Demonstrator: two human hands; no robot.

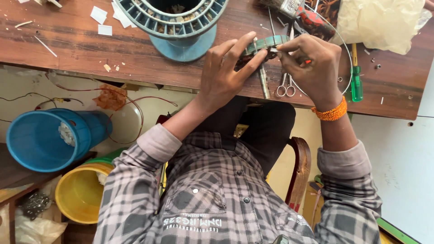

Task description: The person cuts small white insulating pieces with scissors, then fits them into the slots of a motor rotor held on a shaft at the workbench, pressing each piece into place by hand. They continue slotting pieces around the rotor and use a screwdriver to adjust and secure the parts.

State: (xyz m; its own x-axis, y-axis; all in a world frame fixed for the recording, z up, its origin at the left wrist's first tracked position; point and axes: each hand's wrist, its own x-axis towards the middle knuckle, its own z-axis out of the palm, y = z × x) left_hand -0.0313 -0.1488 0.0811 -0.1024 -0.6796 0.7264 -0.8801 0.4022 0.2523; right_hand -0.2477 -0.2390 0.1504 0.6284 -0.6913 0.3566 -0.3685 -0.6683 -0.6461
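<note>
— Where is the green ring-shaped part (266, 43)?
— Upper middle of the frame, over the wooden table (90, 45), just right of the blue-grey slotted drum (174, 20).
— And the hands?
— Left hand (224, 74) cups it, fingers spread along its edge. Right hand (314, 68) pinches its right end, fingers curled tight (scissors (285, 88) lie beneath). A green-handled screwdriver (356, 81) rests further right.

Both hands (271, 68) on a green slotted ring (266, 43) over a wooden table (90, 45).
</note>
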